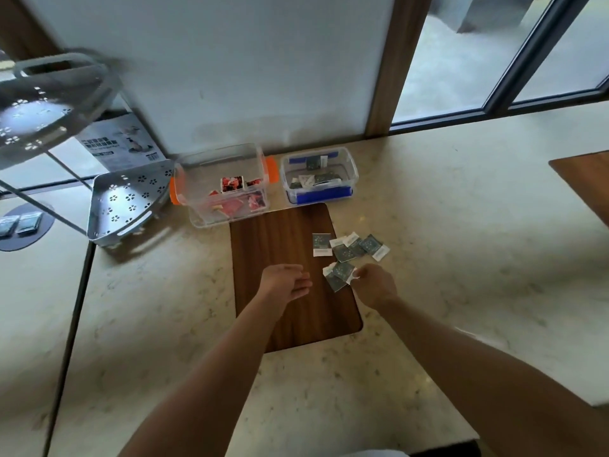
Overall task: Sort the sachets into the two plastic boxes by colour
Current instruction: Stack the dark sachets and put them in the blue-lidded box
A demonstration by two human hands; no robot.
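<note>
Two clear plastic boxes stand at the back of the counter. The orange-clipped box (184,192) on the left holds red sachets (231,185). The blue-clipped box (352,173) on the right holds dark green sachets (324,178). Several loose green sachets (354,247) lie at the right edge of a wooden board (290,311). My right hand (375,285) pinches the corner of a green sachet (341,275) near the board's right edge. Over the board my left hand (286,282) hovers open, holding nothing.
A white perforated corner rack (122,206) with metal legs stands left of the boxes, its upper tier (43,103) looming at the top left. A printed carton (122,143) leans against the wall. Another wooden board's corner (583,179) shows at the right.
</note>
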